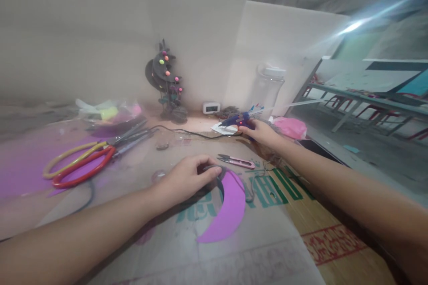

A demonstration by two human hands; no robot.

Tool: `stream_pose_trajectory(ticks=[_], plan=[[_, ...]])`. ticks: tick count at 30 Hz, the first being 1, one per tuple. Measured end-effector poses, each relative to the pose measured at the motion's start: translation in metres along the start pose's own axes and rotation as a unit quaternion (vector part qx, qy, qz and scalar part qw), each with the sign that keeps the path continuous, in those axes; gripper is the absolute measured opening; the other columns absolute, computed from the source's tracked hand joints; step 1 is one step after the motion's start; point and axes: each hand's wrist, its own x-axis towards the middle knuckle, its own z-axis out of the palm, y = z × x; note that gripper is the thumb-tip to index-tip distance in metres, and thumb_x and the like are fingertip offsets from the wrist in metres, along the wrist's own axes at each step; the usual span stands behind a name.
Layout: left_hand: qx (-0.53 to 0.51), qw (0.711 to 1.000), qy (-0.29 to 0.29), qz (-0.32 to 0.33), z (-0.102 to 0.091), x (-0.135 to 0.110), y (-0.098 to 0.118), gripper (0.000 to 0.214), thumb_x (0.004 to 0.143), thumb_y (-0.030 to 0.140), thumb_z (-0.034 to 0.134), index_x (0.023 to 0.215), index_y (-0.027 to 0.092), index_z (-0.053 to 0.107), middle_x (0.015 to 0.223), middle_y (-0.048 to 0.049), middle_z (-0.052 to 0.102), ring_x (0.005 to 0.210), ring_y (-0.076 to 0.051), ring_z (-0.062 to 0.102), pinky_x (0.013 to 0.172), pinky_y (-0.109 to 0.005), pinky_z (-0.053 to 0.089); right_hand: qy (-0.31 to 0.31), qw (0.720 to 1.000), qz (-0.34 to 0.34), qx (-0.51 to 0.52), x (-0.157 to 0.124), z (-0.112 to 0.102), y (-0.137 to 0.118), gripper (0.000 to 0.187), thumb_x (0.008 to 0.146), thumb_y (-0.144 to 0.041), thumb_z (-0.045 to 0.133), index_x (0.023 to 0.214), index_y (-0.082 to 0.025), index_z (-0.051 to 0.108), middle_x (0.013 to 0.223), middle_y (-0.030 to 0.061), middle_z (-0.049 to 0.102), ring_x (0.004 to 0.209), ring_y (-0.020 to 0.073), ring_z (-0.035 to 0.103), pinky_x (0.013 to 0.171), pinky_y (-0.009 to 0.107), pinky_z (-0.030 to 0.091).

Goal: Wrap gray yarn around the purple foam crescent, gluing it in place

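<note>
My left hand [187,177] lies on the table with its fingers curled down on the upper tip of a purple crescent-shaped foam piece [227,209], pressing a thin dark hoop-like strip there. My right hand [259,132] reaches far forward and is closed round the handle of a blue glue gun [236,120], whose nozzle rests over a white card [223,128]. A black cord [187,132] runs left from the gun. Small pink thread snips [237,161] lie between the two hands.
Two pairs of scissors, red-handled [83,167] and yellow-handled [72,153], lie at the left on purple foam sheet [20,169]. A bag of coloured bits [107,113], a dark ornament with bright pompoms [167,82], a small white clock [211,107], a clear jar [269,89] and a pink bundle [289,127] stand along the back.
</note>
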Motion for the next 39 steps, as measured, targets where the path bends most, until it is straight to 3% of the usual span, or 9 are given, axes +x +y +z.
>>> stream_pose_trajectory(ticks=[4, 7, 12, 17, 21, 25, 30, 35, 39], plan=[[0.004, 1.000, 0.004, 0.007, 0.000, 0.000, 0.001, 0.032, 0.088, 0.048, 0.049, 0.085, 0.019, 0.061, 0.076, -0.0018, 0.068, 0.069, -0.018, 0.061, 0.060, -0.025, 0.044, 0.079, 0.997, -0.008, 0.020, -0.036, -0.007, -0.003, 0.042, 0.089, -0.040, 0.053, 0.121, -0.013, 0.054, 0.121, 0.0151, 0.063, 0.108, 0.0236, 0.060, 0.093, 0.038, 0.046], [0.014, 1.000, 0.011, 0.012, 0.000, 0.000, 0.001, 0.032, 0.087, 0.049, 0.051, 0.084, 0.019, 0.062, 0.076, -0.0018, 0.069, 0.069, -0.017, 0.061, 0.059, -0.025, 0.044, 0.113, 0.993, -0.033, 0.004, -0.071, -0.017, -0.025, 0.026, 0.087, -0.039, 0.056, 0.101, -0.017, 0.056, 0.100, 0.0088, 0.065, 0.092, 0.0212, 0.060, 0.082, 0.035, 0.048], [0.018, 1.000, 0.012, 0.022, 0.000, 0.000, 0.001, 0.031, 0.088, 0.048, 0.050, 0.086, 0.019, 0.062, 0.074, -0.0007, 0.068, 0.063, -0.015, 0.059, 0.056, -0.024, 0.042, -0.051, 0.992, -0.083, 0.079, -0.116, -0.025, -0.074, 0.023, 0.084, -0.042, 0.061, 0.092, -0.021, 0.055, 0.069, -0.0030, 0.056, 0.055, 0.0105, 0.048, 0.051, 0.023, 0.038], [0.042, 0.998, 0.022, 0.039, -0.001, 0.000, 0.003, 0.031, 0.088, 0.046, 0.050, 0.085, 0.019, 0.065, 0.075, -0.0016, 0.069, 0.066, -0.016, 0.059, 0.059, -0.025, 0.042, -0.211, 0.951, -0.005, 0.225, -0.132, -0.013, -0.089, 0.058, 0.079, -0.034, 0.068, 0.130, -0.030, 0.041, 0.130, 0.0055, 0.055, 0.046, 0.0032, 0.049, 0.039, 0.022, 0.041], [0.038, 0.998, 0.021, 0.035, -0.001, -0.001, 0.003, 0.031, 0.088, 0.046, 0.051, 0.084, 0.019, 0.065, 0.075, -0.0018, 0.068, 0.065, -0.015, 0.058, 0.058, -0.025, 0.042, -0.254, 0.918, 0.077, 0.294, -0.132, -0.006, -0.086, 0.054, 0.079, -0.028, 0.062, 0.129, -0.030, 0.040, 0.110, 0.0024, 0.062, 0.038, 0.0041, 0.050, 0.031, 0.022, 0.035], [0.046, 0.998, 0.021, 0.038, -0.001, 0.000, 0.003, 0.031, 0.088, 0.046, 0.051, 0.083, 0.018, 0.065, 0.074, -0.0019, 0.068, 0.064, -0.015, 0.056, 0.058, -0.026, 0.041, -0.226, 0.925, 0.042, 0.303, -0.129, -0.002, -0.080, 0.039, 0.082, -0.027, 0.059, 0.119, -0.023, 0.047, 0.071, -0.0063, 0.054, 0.049, 0.0088, 0.053, 0.043, 0.021, 0.044], [0.039, 0.999, 0.007, 0.025, 0.000, 0.000, 0.002, 0.032, 0.088, 0.047, 0.050, 0.083, 0.018, 0.063, 0.072, -0.0013, 0.066, 0.060, -0.013, 0.053, 0.053, -0.024, 0.039, -0.090, 0.977, -0.140, 0.133, -0.126, -0.001, -0.070, 0.023, 0.084, -0.027, 0.063, 0.106, -0.020, 0.058, 0.072, -0.0029, 0.055, 0.065, 0.0117, 0.054, 0.061, 0.025, 0.045], [0.037, 0.999, -0.014, 0.016, 0.000, 0.000, -0.001, 0.034, 0.089, 0.048, 0.049, 0.086, 0.018, 0.063, 0.072, -0.0019, 0.066, 0.058, -0.013, 0.053, 0.050, -0.023, 0.037, 0.003, 0.955, -0.292, 0.047, -0.124, -0.002, -0.065, 0.005, 0.089, -0.015, 0.058, 0.088, -0.018, 0.063, 0.073, 0.0003, 0.058, 0.067, 0.0113, 0.054, 0.061, 0.023, 0.042], [0.060, 0.997, -0.012, 0.036, -0.001, 0.000, 0.001, 0.033, 0.089, 0.046, 0.050, 0.083, 0.018, 0.064, 0.071, -0.0011, 0.066, 0.060, -0.013, 0.054, 0.053, -0.023, 0.038, 0.016, 0.942, -0.333, 0.033, -0.124, -0.002, -0.066, 0.008, 0.090, -0.016, 0.059, 0.085, -0.018, 0.064, 0.073, 0.0008, 0.059, 0.068, 0.0117, 0.056, 0.061, 0.023, 0.042]])
